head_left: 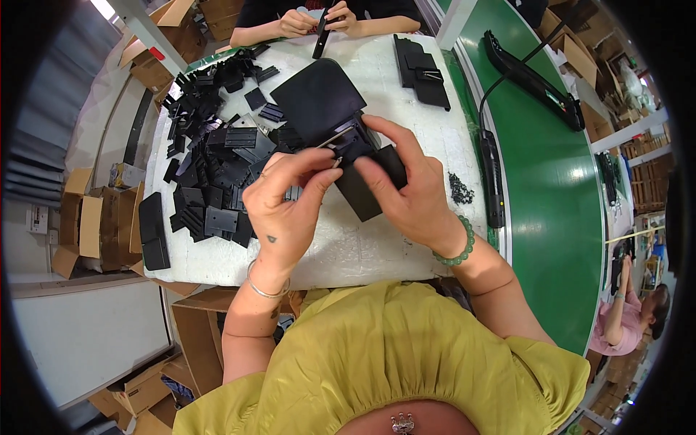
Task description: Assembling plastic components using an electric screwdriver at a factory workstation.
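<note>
1. Holding a black plastic assembly over the middle of the white foam work surface, between both hands.
2. Left hand: pinching a small metal piece between thumb and forefinger, pressing it against the assembly's left edge.
3. Right hand: gripping the assembly from the right, fingers curled over its top, thumb lying on its face.
4. Lying just left of the hands: a heap of black flat parts.
</note>
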